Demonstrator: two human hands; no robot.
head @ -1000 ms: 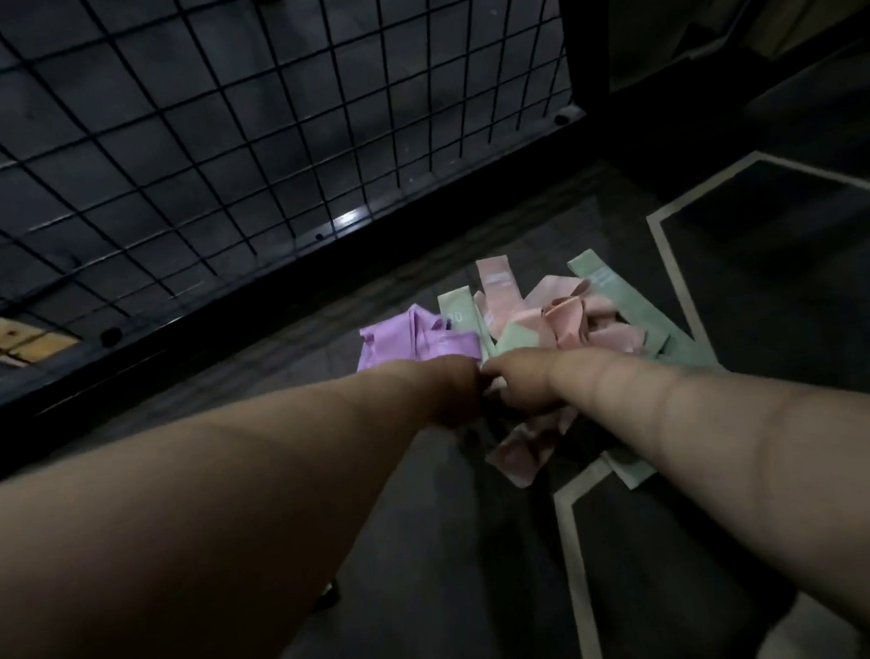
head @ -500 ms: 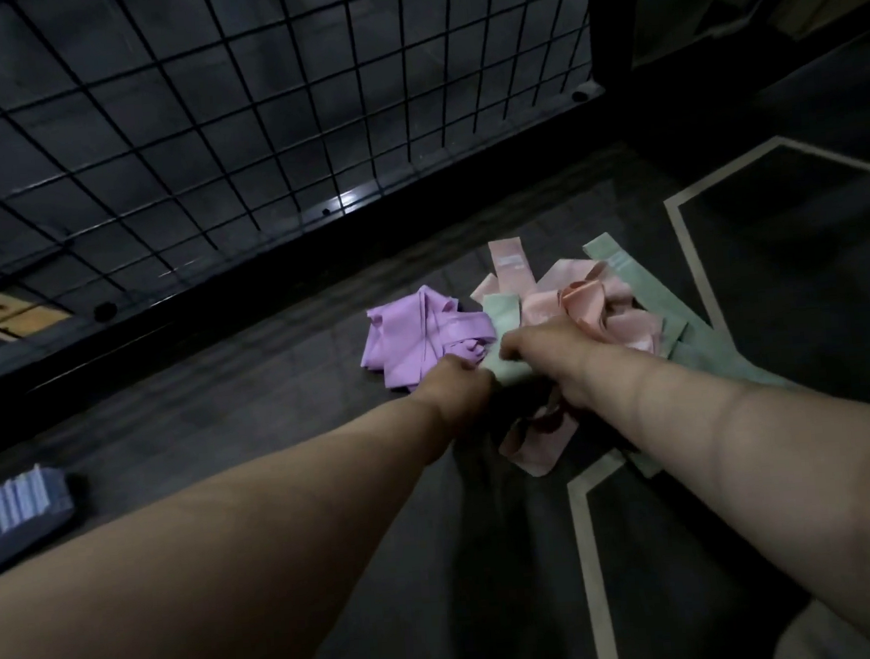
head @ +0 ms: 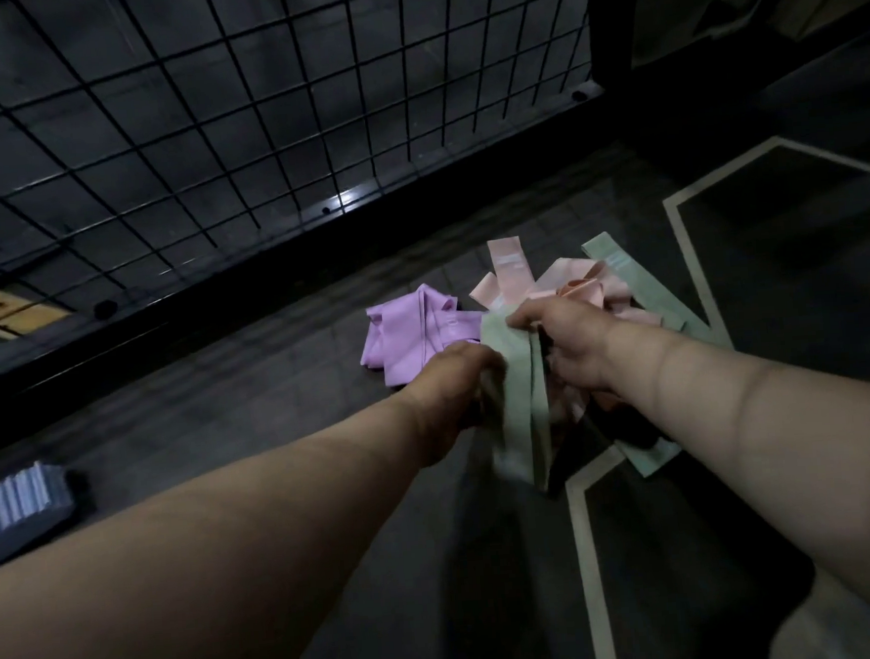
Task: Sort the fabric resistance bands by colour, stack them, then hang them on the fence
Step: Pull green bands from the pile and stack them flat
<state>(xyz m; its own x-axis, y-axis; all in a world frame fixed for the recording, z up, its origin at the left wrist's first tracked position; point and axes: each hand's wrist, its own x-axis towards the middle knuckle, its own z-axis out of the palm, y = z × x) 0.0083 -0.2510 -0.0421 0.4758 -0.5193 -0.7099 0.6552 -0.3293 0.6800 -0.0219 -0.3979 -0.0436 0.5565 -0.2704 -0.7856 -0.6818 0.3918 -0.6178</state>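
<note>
Pale green, the lifted band (head: 519, 416) hangs above the floor (head: 272, 392), the left hand (head: 457, 379) curled round its edge and the right hand (head: 573, 350) pinching its top. Just beyond, purple bands (head: 413, 336), pink bands (head: 574, 288) and green bands (head: 646, 288) lie heaped on the floor. The wire fence (head: 254, 136) stands behind them.

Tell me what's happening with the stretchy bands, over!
Left hand, right hand both gripping a green band. Pink bands tangled under it. Purple bands heaped beside, on floor.
</note>
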